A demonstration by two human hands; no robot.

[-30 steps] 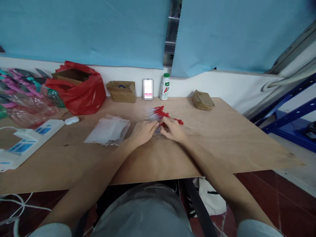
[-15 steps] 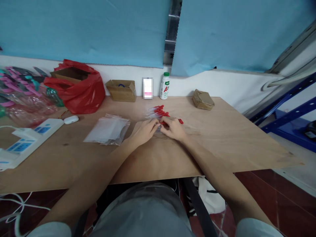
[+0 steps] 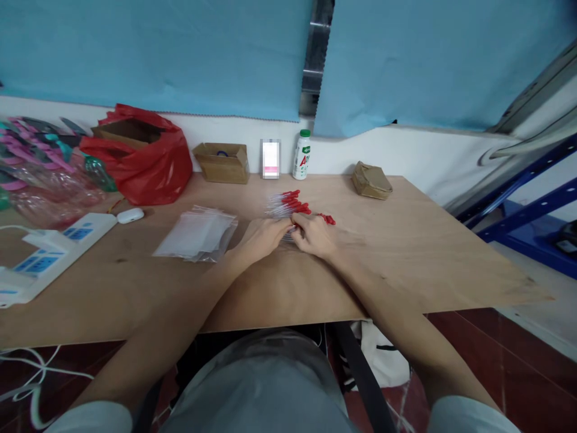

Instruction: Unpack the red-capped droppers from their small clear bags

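Note:
My left hand and my right hand meet above the middle of the table, fingers closed and tips pressed together. Between them they pinch a thin tool, mostly covered by the fingers; only a small shiny bit shows now. Just beyond lies a pile of thin red-handled tools with slender pale shafts pointing left. More red handles stick out past my right hand. Other pale shafts lie under the hands. Left of my left hand is a stack of clear plastic bags.
On the left stand a white power strip, a white case, a red plastic bag and clear bottles with pink parts. Along the wall are an open cardboard box, a white bottle and a brown packet.
My fingers have shifted slightly around the held tool, and its red part, visible between the fingertips before, is now hidden. The view has tilted a little. The pile looks the same.

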